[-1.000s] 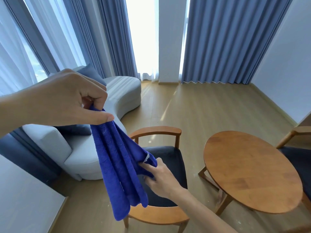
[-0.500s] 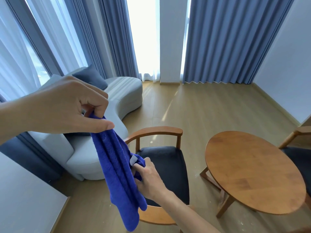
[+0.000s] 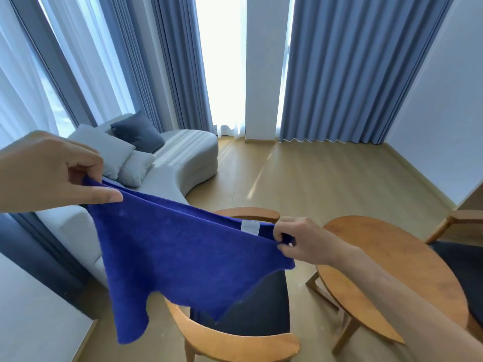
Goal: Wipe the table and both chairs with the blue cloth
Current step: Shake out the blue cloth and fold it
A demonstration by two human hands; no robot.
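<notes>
I hold the blue cloth (image 3: 183, 259) stretched out in the air between both hands, its lower edge hanging loose. My left hand (image 3: 52, 171) pinches the upper left corner. My right hand (image 3: 303, 240) pinches the right corner, next to a white label. Behind and below the cloth stands a wooden chair (image 3: 235, 343) with a dark seat, partly hidden by the cloth. The round wooden table (image 3: 402, 259) is to the right of it, under my right forearm. A second wooden chair (image 3: 462, 223) with a dark seat shows at the right edge.
A curved grey sofa (image 3: 188, 158) with pillows sits at the left under the windows. Blue curtains (image 3: 352, 69) hang along the back. A white counter surface (image 3: 31, 322) fills the bottom left corner. The wooden floor (image 3: 313, 176) lies open behind the table.
The cloth hung bunched from my left hand; my right hand has pulled its corner out to the right, and the cloth is now spread wide between both hands.
</notes>
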